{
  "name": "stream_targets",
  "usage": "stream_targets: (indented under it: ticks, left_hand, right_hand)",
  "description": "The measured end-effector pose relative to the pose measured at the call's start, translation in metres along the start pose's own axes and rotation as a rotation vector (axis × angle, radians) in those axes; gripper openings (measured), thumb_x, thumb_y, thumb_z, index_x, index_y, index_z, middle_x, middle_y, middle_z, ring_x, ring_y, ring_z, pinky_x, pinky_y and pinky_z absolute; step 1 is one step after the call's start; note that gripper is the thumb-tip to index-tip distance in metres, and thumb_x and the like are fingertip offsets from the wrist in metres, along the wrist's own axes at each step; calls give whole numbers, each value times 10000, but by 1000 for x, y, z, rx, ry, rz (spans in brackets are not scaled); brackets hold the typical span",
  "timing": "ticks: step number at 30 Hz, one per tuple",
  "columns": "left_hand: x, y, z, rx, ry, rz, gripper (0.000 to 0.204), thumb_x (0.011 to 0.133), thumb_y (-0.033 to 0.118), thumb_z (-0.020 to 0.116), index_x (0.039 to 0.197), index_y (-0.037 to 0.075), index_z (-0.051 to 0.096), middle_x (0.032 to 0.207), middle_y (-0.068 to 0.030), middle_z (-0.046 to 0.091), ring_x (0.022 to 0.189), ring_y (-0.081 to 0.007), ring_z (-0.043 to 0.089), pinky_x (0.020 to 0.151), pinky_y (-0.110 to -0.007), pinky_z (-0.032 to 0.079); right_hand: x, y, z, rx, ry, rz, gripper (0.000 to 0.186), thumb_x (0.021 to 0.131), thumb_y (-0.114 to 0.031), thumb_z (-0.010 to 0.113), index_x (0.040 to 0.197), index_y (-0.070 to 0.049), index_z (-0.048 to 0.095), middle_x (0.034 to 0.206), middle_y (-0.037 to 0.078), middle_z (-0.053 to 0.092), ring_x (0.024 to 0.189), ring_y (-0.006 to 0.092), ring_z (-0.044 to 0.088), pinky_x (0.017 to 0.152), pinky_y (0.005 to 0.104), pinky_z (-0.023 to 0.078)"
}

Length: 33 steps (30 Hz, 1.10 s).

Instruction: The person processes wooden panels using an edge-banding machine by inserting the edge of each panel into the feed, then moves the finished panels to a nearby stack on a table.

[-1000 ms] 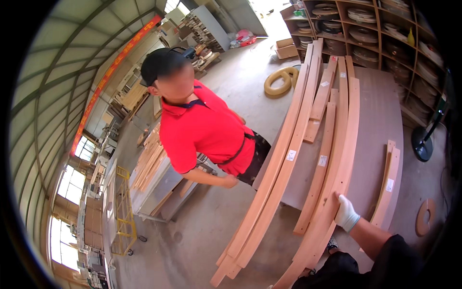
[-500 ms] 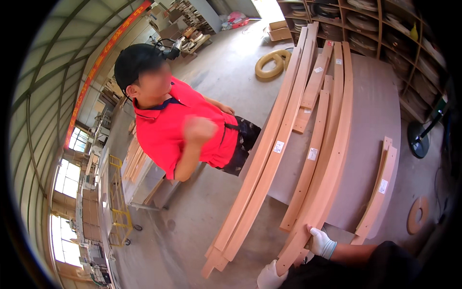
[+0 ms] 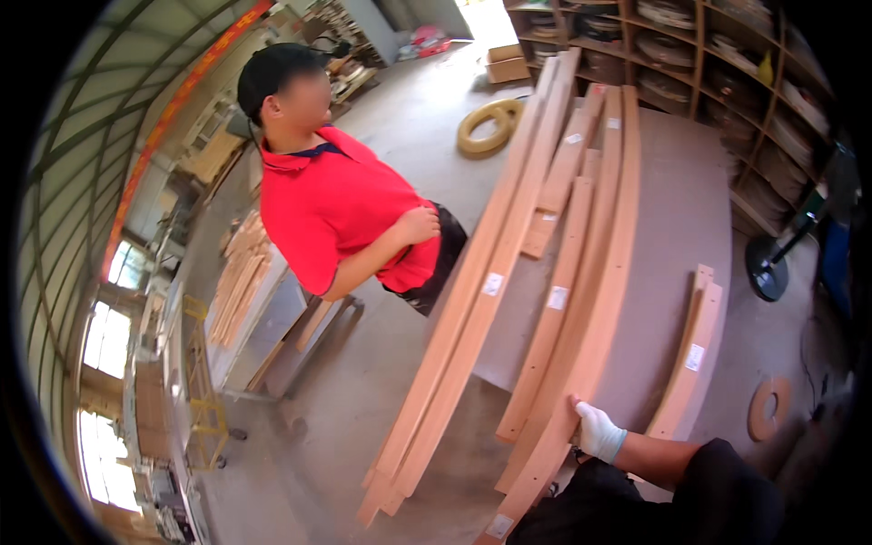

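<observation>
My right hand (image 3: 599,433), in a white glove with the thumb tip bare, grips the right edge of a long curved wooden board (image 3: 586,350). Its thumb lies on the board's edge, and the other fingers are mostly hidden. A white label shows at the board's near end, by the lower edge of the picture. My left hand is out of view; only dark clothing shows near that end. Left of this board lie a shorter labelled wooden strip (image 3: 550,318) and a pair of long wooden boards (image 3: 472,313). A short curved pair of strips (image 3: 688,359) lies to the right.
The boards rest on a grey-brown tabletop (image 3: 677,200). Across it stands a person in a red shirt (image 3: 341,209). Shelves (image 3: 699,45) line the back right. A black round stand base (image 3: 766,269) and a tan ring (image 3: 769,409) are on the right-hand floor.
The view has shifted, so the boards appear further left. My left hand has left the picture, uncovering the board's near label. The other person's raised hand has dropped to the waist.
</observation>
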State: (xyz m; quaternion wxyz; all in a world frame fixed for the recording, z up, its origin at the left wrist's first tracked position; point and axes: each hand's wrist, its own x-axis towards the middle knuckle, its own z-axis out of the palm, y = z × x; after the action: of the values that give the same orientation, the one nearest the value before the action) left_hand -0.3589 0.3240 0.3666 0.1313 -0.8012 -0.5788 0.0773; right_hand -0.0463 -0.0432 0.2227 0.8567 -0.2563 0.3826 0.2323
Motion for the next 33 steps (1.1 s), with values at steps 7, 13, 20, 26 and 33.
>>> stream_targets:
  ticks: [7, 13, 20, 26, 33]
  left_hand:
    - [29, -89, 77, -313, -429, -311, 632, 954, 583, 437, 1334, 89, 545, 1413, -200, 490, 1355, -299, 392, 1044, -470, 378]
    - [22, -101, 155, -1519, -869, -535, 675, 928, 559, 436, 1387, 67, 473, 1394, -201, 496, 1311, -372, 412, 1077, -489, 372]
    - [-25, 15, 134, -1695, -1303, -511, 375, 990, 309, 425, 1090, 7, 623, 1131, -147, 663, 990, -276, 650, 912, -418, 517]
    - [-82, 87, 51, -1715, -1266, -381, 387, 1006, 282, 509, 1253, -8, 578, 1251, -165, 623, 1140, -269, 623, 925, -376, 513]
    - [-101, 9, 112, -696, -668, 452, 354, 972, 232, 527, 1182, -33, 631, 1191, -251, 641, 1114, -371, 613, 959, -385, 481]
  right_hand:
    - [7, -14, 3, -3, -75, -5, 550, 974, -441, 570, 1333, -28, 514, 1314, 117, 585, 1216, 288, 563, 1027, 499, 457]
    - [22, -71, -7, -155, -20, -117, 525, 951, -439, 603, 1286, -37, 563, 1232, 117, 629, 1156, 278, 597, 975, 499, 485]
    - [75, -167, -18, -971, 377, -478, 568, 909, -548, 591, 828, 11, 654, 633, 96, 590, 504, 205, 577, 465, 358, 489]
    - [79, -136, -42, -1279, 342, -444, 494, 918, -487, 623, 1069, -18, 580, 733, 69, 598, 519, 132, 554, 460, 284, 440]
    - [102, -36, -95, -921, 171, -508, 284, 928, -260, 625, 1163, -119, 552, 895, 8, 552, 795, 144, 530, 646, 318, 463]
